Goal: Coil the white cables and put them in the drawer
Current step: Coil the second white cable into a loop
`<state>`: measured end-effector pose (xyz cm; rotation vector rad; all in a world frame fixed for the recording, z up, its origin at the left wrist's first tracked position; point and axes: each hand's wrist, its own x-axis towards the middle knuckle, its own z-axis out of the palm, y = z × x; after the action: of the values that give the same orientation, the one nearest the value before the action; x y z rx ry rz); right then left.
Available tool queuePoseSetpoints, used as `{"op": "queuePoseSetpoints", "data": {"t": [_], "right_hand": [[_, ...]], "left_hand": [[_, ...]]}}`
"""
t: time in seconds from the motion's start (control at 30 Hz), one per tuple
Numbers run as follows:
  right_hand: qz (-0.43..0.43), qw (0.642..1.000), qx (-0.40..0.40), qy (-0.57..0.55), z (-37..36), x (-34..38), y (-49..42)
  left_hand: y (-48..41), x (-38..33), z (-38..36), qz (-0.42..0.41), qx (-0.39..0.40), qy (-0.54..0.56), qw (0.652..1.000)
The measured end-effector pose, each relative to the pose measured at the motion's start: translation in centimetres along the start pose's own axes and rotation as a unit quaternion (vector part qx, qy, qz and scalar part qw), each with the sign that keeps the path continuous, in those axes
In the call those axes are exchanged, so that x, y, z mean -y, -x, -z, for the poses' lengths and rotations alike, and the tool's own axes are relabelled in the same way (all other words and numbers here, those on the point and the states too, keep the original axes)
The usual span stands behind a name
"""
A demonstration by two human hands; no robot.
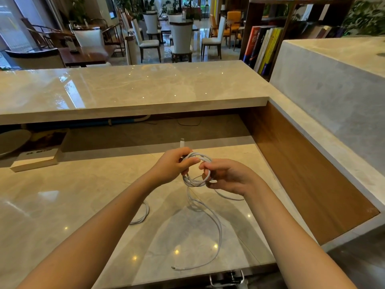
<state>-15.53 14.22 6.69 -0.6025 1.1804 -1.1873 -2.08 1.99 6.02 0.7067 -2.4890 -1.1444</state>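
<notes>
Cable [195, 170]: light and limp, we judge; loops spring apart unless pinched where they cross.
Left hand [174, 165]: pinches our coil.
Right hand [224, 176]: fingers curled round a loop.

I hold the white cable [196, 178] wound into a few small loops, pinched between my left hand [171, 167] and my right hand [227, 176]. One plug [182, 142] sticks up past my left fingers. The loose tail drops to the marble desk [83, 195] and curves toward its front edge. A second white cable [143, 214] lies there, partly hidden by my left forearm.
</notes>
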Motion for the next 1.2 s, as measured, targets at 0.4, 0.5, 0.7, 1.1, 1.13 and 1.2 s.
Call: {"op": "queuePoseSetpoints", "data": {"t": [0.4,0.5,0.7,1.1,1.13,1.2], "right_hand": [[0.139,0.925,-0.131,0.329,-1.0,0.1,-1.0],[0.15,0.921,-0.169,0.317,-0.6,-0.3,-1.3],[0.16,0.948,-0.247,0.124,-1.0,-2.0,-2.4],[0.186,0.926,-0.323,0.064,-1.9,-4.2,-3.8],[0.175,0.922,-0.342,0.042,-2.0,-4.3,-4.0],[0.141,0.919,-0.366,-0.034,-2.1,-4.3,-4.4]], "left_hand": [[-0.5,0.4,0.0,0.02,-0.081,0.013,0.996],[-0.6,0.7,-0.1,0.031,-0.081,0.053,0.995],[0.2,1.7,-1.8,0.096,-0.326,0.053,0.939],[0.1,0.2,-4.0,0.312,-0.206,0.2,0.906],[0.2,0.1,-4.3,0.302,-0.222,0.208,0.903],[0.6,-0.2,-5.0,0.263,-0.261,0.227,0.9]]}}
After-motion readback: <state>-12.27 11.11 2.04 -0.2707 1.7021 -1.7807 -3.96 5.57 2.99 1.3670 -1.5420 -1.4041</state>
